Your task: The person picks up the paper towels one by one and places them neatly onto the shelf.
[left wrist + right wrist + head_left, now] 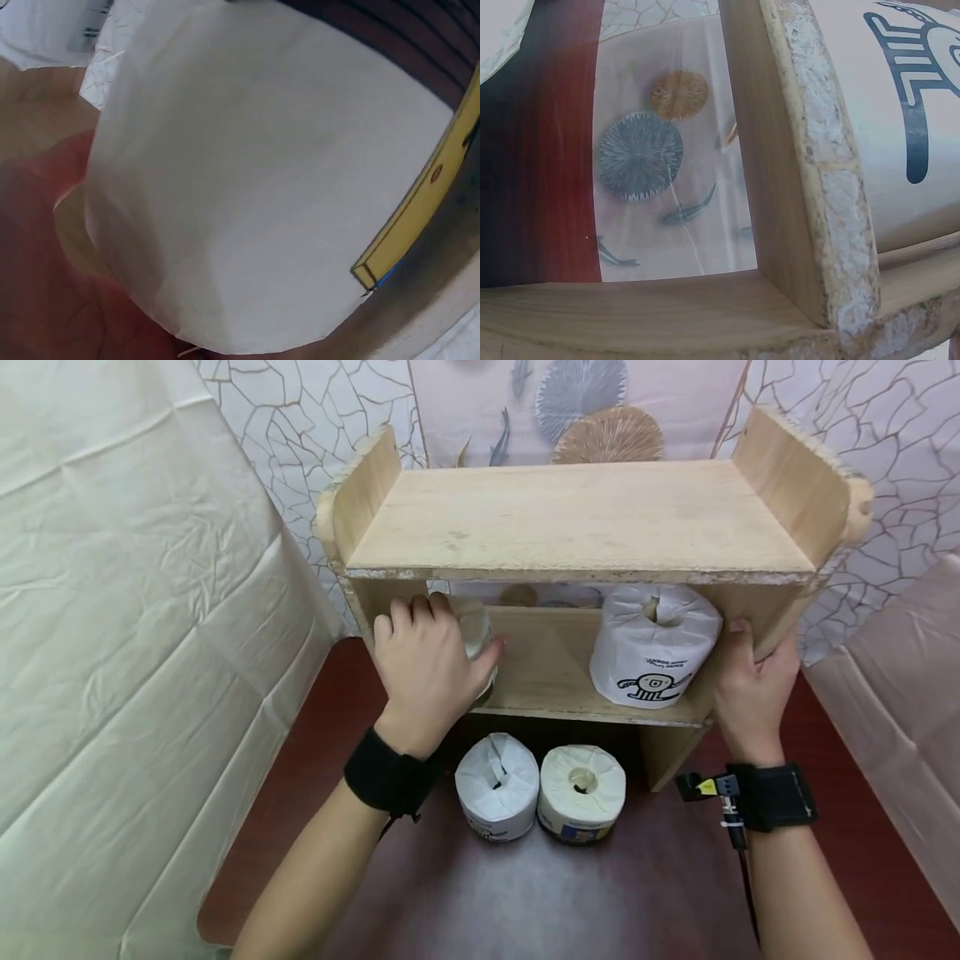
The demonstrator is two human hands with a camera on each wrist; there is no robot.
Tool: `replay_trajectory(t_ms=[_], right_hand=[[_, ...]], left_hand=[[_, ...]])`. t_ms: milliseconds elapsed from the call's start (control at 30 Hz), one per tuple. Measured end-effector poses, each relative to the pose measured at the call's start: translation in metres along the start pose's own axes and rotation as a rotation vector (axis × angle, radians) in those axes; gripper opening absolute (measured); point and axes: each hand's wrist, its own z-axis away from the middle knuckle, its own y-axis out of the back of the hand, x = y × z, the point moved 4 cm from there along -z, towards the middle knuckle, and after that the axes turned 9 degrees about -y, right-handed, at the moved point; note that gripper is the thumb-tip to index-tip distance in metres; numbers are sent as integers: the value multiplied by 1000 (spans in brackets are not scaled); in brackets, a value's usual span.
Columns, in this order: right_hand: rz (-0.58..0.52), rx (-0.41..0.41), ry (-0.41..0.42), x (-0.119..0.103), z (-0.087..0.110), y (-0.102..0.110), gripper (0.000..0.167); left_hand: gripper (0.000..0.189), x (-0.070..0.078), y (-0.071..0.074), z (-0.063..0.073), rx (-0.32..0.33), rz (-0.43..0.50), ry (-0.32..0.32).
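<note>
My left hand [423, 664] grips a wrapped toilet paper roll [477, 631] at the left end of the wooden shelf's middle board, thumb against its right side. Up close, the left wrist view shows this roll's pale wrapper [247, 180] with a yellow and dark print. My right hand [759, 693] holds the right side panel of the wooden shelf [585, 518], its thumb on the inner face. Beside that thumb, a white toilet paper roll [652, 652] with a black cartoon figure stands on the middle board. The right wrist view shows the shelf's chipped board edge [832, 150], but not the fingers.
Under the middle board, a white roll [497, 789] and a cream roll [582, 793] stand side by side on the dark red table [300, 793]. Pale cloth [127, 635] hangs at the left, more cloth [900, 710] at the right, and a patterned backdrop [480, 410] behind.
</note>
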Motion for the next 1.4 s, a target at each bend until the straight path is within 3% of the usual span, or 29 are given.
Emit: replay_trajectory(t_ms=[233, 433, 700, 1033, 1400], right_hand=[[1, -23, 68, 3, -5, 4, 31], [-22, 6, 10, -4, -5, 4, 35], [-27, 12, -10, -15, 0, 2, 36], [-44, -32, 38, 5, -5, 6, 36], [-38, -43, 41, 4, -3, 0, 33]], left_hand=[[66, 8, -4, -6, -80, -41, 47], [73, 16, -5, -16, -104, -97, 64], [57, 21, -6, -21, -145, -64, 75], [44, 20, -9, -17, -121, -8, 40], [44, 14, -8, -8, -92, 18, -13]])
